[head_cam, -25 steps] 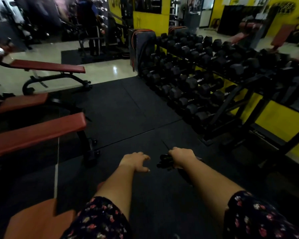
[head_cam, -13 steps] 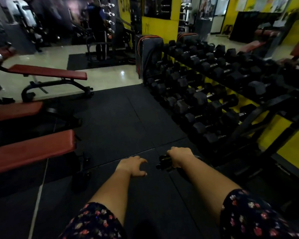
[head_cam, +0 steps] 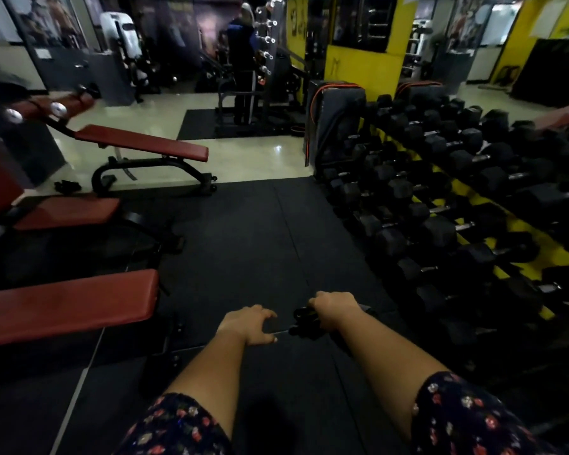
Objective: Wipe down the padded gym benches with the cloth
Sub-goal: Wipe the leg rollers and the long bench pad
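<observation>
Both my arms reach forward over the black rubber floor. My right hand (head_cam: pixel 335 310) grips a dark bunched cloth (head_cam: pixel 304 320) that sticks out to the left of the fist. Just left of it, my left hand (head_cam: pixel 250 325) hangs with loosely curled fingers and holds nothing. A red padded bench (head_cam: pixel 63 307) lies flat at the near left, apart from both hands. Behind it stands a second red bench (head_cam: pixel 66 211), and farther back a third, inclined one (head_cam: pixel 145 142).
A long rack of black dumbbells (head_cam: pixel 440 198) runs along the right side against a yellow wall. Black floor mats (head_cam: pixel 243 231) form an aisle between the benches and the rack. A person (head_cam: pixel 242 60) stands at a machine far back on the pale tiled floor.
The view has moved forward down the aisle and lifted, so more of the far room shows. The near bench has slid lower and leftward. Both hands keep their pose and the cloth stays gripped.
</observation>
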Demonstrator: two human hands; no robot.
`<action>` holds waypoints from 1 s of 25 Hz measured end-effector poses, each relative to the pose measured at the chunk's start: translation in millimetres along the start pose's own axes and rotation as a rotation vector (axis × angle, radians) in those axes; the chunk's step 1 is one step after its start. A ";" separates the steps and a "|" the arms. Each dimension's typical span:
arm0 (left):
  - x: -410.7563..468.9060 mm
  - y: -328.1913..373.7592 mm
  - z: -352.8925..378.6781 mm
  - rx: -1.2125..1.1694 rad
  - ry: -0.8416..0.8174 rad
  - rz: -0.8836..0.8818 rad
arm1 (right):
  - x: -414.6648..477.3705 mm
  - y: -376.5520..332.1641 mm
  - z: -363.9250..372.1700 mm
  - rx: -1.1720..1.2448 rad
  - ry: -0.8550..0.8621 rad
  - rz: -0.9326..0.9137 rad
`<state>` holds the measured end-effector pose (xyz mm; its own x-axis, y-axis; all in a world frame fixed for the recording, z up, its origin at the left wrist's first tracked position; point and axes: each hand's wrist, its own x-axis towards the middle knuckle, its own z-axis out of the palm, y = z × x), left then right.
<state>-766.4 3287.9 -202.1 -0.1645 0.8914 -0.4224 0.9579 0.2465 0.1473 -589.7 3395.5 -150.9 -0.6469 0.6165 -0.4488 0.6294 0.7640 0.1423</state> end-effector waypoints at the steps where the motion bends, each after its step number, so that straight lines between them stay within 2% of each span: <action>1: 15.6 -9.7 -8.6 -0.015 0.015 -0.013 | 20.5 2.2 -10.0 -0.013 -0.003 -0.012; 10: 85.9 -80.1 -56.1 -0.091 0.025 -0.201 | 156.4 7.1 -74.6 -0.088 0.020 -0.172; 16: 69.9 -91.7 -55.0 -0.192 0.039 -0.441 | 210.8 -13.1 -97.1 -0.238 0.028 -0.438; 20: 38.1 -75.4 -34.8 -0.333 0.116 -0.670 | 222.3 -29.0 -104.1 -0.339 0.085 -0.651; 25: -17.8 -17.1 14.4 -0.472 0.146 -0.934 | 204.0 -61.6 -90.1 -0.446 0.118 -0.859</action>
<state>-776.4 3262.3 -210.0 -0.8461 0.3006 -0.4402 0.2528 0.9533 0.1651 -799.3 3491.4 -171.8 -0.8636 -0.1874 -0.4681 -0.2816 0.9493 0.1396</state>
